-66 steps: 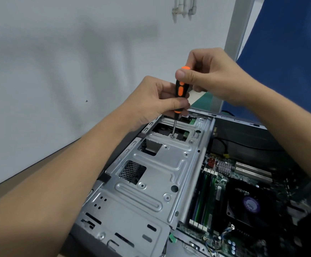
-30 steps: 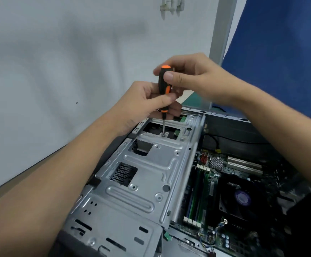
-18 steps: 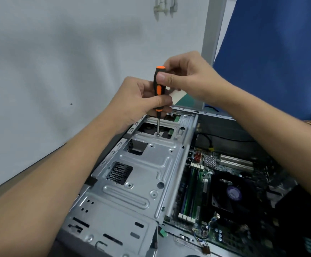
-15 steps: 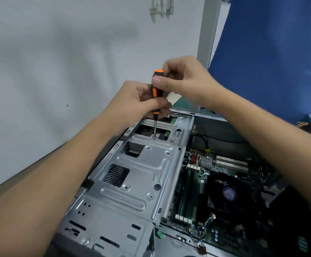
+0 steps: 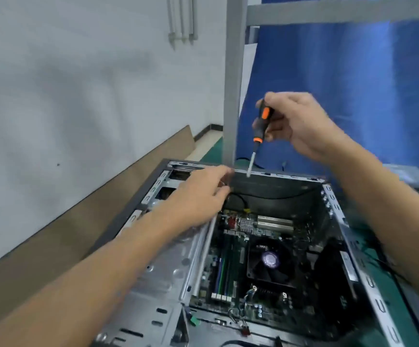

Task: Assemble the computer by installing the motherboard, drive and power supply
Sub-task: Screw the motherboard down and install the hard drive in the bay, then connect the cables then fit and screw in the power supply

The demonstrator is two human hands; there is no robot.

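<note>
Orange-handled screwdriver (image 5: 260, 128), gripped in our right hand (image 5: 297, 123), now lifts off the drive cage (image 5: 168, 271), our left hand (image 5: 198, 194) resting slack there: screw likely seated.

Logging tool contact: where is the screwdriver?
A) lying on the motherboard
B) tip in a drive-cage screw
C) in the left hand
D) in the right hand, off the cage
D: the right hand grips the screwdriver above the case's far rim, clear of the drive cage.

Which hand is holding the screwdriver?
The right hand, up above the computer case, grips the orange-and-black screwdriver. The left hand holds no tool; it rests low on the metal drive bracket.
</note>
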